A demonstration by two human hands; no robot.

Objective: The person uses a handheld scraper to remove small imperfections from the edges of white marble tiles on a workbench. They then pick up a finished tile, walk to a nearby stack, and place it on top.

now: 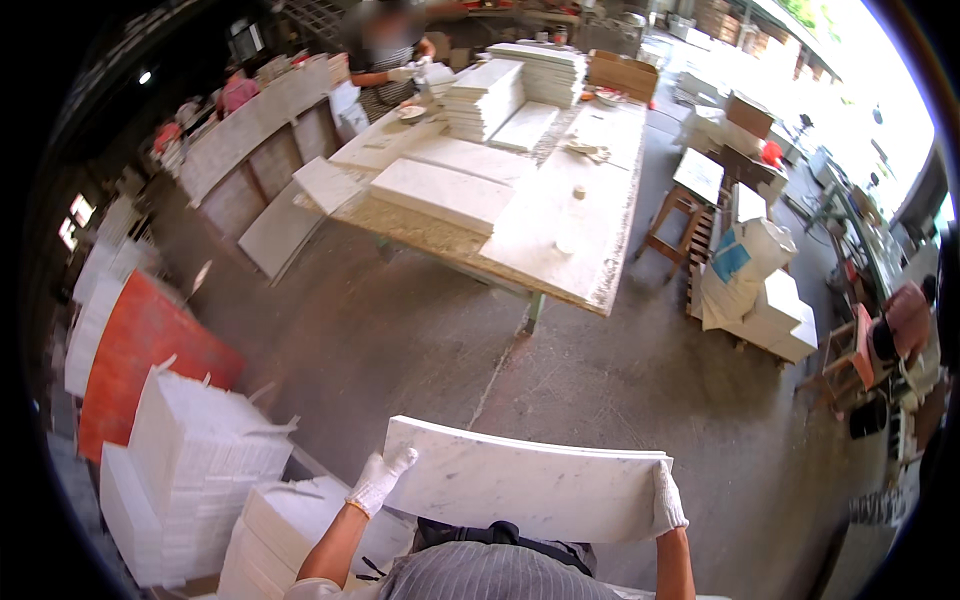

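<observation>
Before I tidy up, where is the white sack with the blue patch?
In the head view, the white sack is right of the worktable, beside white blocks and near the wooden stool.

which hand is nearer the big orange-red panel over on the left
Left. The left hand grips the left end of the white stone, right of the orange-red panel, past a white stack. The right hand grips the stone's opposite end, farther from the panel.
</observation>
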